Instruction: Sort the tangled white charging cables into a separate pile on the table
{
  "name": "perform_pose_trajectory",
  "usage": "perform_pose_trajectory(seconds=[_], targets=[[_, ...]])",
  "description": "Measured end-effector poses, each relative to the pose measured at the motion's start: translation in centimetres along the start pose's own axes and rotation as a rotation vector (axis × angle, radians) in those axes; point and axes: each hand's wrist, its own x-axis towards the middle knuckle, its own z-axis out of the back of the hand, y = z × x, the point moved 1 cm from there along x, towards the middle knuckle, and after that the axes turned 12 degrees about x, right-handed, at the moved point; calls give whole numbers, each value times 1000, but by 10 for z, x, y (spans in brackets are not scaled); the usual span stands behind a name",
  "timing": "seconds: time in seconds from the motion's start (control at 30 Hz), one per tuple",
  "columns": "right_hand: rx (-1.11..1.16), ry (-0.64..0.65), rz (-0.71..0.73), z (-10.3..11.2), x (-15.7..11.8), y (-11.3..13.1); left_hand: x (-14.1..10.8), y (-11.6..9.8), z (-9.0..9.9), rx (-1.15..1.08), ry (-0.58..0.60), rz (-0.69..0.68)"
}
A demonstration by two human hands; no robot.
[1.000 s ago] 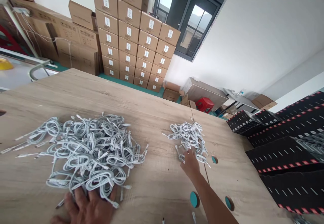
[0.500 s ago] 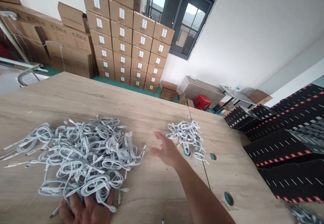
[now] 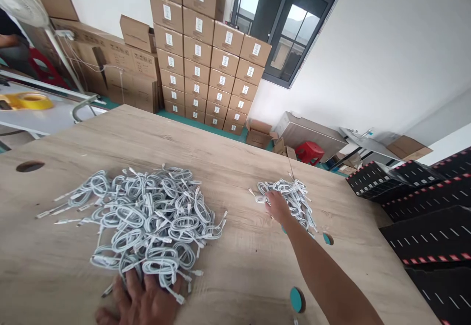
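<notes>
At the small cable pile (image 3: 299, 198), right hand (image 3: 277, 206) returns, grip unclear; left fingers (image 3: 134, 286) spread.

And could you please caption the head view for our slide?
Left hand at a large cable pile, right hand at a smaller pile.

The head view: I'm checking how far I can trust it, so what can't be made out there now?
All in the head view:
- Right hand: its grip at the small pile, hidden by the hand itself.
- Left hand: the wrist, cut off by the bottom edge.
- Large pile: its lower cables, hidden by those on top.
- Box labels: print too small.
- Black bins: cut off by the right edge.
</notes>
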Motion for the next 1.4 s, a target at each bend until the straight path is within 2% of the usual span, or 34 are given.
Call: perform_pose_trajectory(seconds=[0.1,0.17,0.33,0.5,0.63,0.7,0.73,0.83,0.9,1.0,1.07,1.2,1.27,1.37,1.4], targets=[[51,4,-58,8,-5,-5,-1,-1,6,-7,13,1],[42,70,-73,10,-6,-1,-1,-1,6,-14,1,1],[-108,257,42,12,-1,18,0,0,1,-9,1,1],[-181,305,118,19,-4,21,1,-1,2,-7,39,-4],[-215,370,176,17,-6,19,2,0,2,6,38,12],[-131,301,141,18,-7,14,1,0,2,3,32,12],[-42,223,95,20,-7,11,1,0,2,-3,30,12],[356,-83,-144,36,-8,3,1,0,2,-16,27,14],[634,-224,-256,50,-8,6,1,0,2,-9,40,14],[914,-252,-242,71,-3,27,1,1,2,9,56,23],[1064,-200,-222,79,4,46,1,0,3,9,51,22],[1453,-63,-285,85,13,93,2,-5,10,16,60,11],[1570,78,-206,85,14,119,3,-7,15,26,84,18],[1498,413,5,77,14,143,5,-9,19,19,101,16],[1398,445,18,73,15,140,6,-8,19,15,100,14]])
